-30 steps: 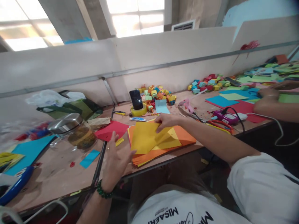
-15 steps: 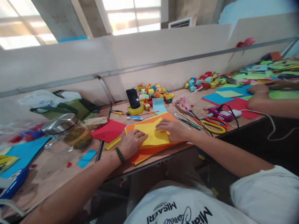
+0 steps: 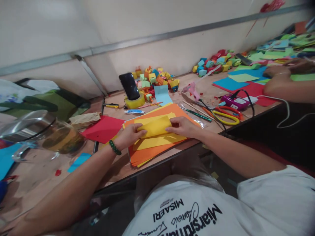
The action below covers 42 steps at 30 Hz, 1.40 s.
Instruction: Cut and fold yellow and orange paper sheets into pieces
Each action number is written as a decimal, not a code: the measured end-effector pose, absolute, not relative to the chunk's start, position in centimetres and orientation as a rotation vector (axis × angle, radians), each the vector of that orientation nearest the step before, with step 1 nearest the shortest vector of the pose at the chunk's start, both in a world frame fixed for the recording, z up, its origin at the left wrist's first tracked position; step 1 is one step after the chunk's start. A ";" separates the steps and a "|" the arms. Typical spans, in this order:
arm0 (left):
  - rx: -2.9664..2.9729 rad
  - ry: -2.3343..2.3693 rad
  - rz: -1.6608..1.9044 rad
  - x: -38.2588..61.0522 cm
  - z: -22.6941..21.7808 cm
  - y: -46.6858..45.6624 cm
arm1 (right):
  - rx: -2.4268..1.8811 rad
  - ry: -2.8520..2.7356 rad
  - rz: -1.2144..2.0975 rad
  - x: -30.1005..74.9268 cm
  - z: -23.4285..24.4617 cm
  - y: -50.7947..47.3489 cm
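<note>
A narrow piece of yellow paper [image 3: 156, 127] is held up between my two hands, just above the paper stack; it looks folded over. My left hand [image 3: 130, 135], with a green bead bracelet at the wrist, pinches its left end. At the right end, the thumb and fingers of my right hand [image 3: 184, 127] are closed on it. More yellow paper [image 3: 159, 141] lies flat beneath, on top of a stack of orange sheets [image 3: 145, 156] near the table's front edge.
A phone [image 3: 129, 86] leans on a yellow tape roll [image 3: 135, 101]. Folded paper pieces [image 3: 152, 78] lie behind. A pink glue gun [image 3: 192, 90], yellow-handled scissors [image 3: 227, 120] and a purple power adapter [image 3: 235, 101] are at right. A glass jug [image 3: 62, 137] lies left. Another person's hand [image 3: 278, 77] is at far right.
The yellow paper lay flat under both hands; now it is lifted, narrower, and gripped at both ends. The camera view has tilted downward.
</note>
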<state>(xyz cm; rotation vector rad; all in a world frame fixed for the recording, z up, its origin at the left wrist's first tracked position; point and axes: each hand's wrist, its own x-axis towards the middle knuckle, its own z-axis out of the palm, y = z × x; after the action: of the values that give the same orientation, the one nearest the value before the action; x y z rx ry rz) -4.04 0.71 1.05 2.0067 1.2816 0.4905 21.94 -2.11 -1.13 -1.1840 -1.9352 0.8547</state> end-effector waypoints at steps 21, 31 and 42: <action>1.715 1.212 0.698 -2.3 1.9 -2.0 | -1.241 -1.674 1.185 23.2 -0.5 -3.2; 1.856 1.212 0.674 -2.0 1.7 -2.0 | -1.494 -1.736 0.887 23.0 -0.7 -4.1; 1.924 1.303 0.654 -2.2 0.7 -1.3 | -1.498 -1.808 0.669 22.8 -1.3 -4.4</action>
<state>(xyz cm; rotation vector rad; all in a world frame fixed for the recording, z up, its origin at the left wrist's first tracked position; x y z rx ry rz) -2.22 -1.29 0.72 1.9239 1.3031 0.6543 22.80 -4.41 -1.26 -1.4979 -1.8077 0.6687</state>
